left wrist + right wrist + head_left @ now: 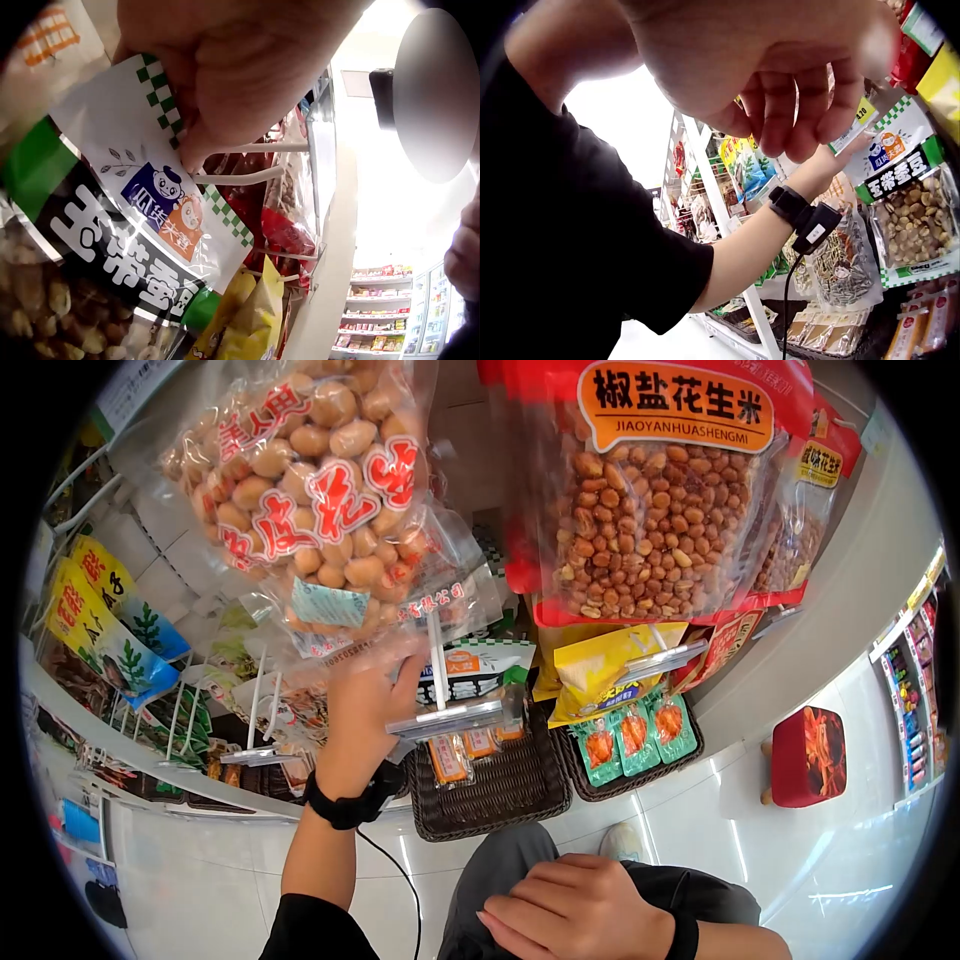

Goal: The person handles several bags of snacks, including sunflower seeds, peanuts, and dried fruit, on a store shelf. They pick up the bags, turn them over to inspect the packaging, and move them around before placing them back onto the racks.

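Note:
My left hand [365,695] reaches in under a hanging bag of peanuts [320,490]. Thumb and fingers pinch the white, green-checked top of a bag of broad beans [124,255], beside the prongs of a display hook [247,176]. This bag hangs upright in the right wrist view, beans showing through its clear lower window; in the head view only its upper part shows, behind a price tag holder [455,717]. Over my lap, holding nothing, my right hand [580,905] hangs with loosely curled fingers.
A red bag of peanuts [650,520] hangs at the right above yellow bags [605,670]. Below stand wicker baskets [490,815] with small packets. Yellow and blue bags [110,615] hang on hooks at the left. A red stool [808,760] stands on the floor.

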`<state>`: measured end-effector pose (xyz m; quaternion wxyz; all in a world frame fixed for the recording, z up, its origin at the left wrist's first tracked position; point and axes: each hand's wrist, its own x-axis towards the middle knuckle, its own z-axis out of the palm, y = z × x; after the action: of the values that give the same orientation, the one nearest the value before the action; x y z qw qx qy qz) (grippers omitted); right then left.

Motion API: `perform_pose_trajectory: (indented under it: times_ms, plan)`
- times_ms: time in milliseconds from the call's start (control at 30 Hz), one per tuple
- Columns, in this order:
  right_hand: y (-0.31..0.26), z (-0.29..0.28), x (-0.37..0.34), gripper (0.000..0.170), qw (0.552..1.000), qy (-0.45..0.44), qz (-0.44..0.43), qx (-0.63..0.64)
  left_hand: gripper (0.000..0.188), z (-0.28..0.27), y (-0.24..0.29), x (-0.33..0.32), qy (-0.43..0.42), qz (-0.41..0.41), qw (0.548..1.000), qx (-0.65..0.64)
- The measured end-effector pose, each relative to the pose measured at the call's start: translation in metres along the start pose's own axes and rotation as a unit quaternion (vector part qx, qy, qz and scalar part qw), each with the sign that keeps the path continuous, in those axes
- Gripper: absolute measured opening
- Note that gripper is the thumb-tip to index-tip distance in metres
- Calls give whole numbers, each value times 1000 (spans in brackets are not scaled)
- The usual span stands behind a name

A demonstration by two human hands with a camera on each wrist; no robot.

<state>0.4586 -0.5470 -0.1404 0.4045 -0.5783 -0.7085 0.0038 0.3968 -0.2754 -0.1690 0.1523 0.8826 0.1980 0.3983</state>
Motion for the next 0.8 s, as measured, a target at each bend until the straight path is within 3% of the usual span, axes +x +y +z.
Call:
perform_pose_trajectory:
  times_ms: [233, 433, 800]
  plan:
    - [9, 6, -12, 10, 999, 35, 0, 9, 10, -14, 19, -7, -51, -70, 990, -112]
    - [11, 7, -11, 8, 999, 15, 37, 3, 9, -21, 17, -10, -56, -15, 992, -111]
    - [10, 8, -5, 7, 1000, 12, 12, -2, 9, -26, 17, -12, -80, -21, 988, -129]
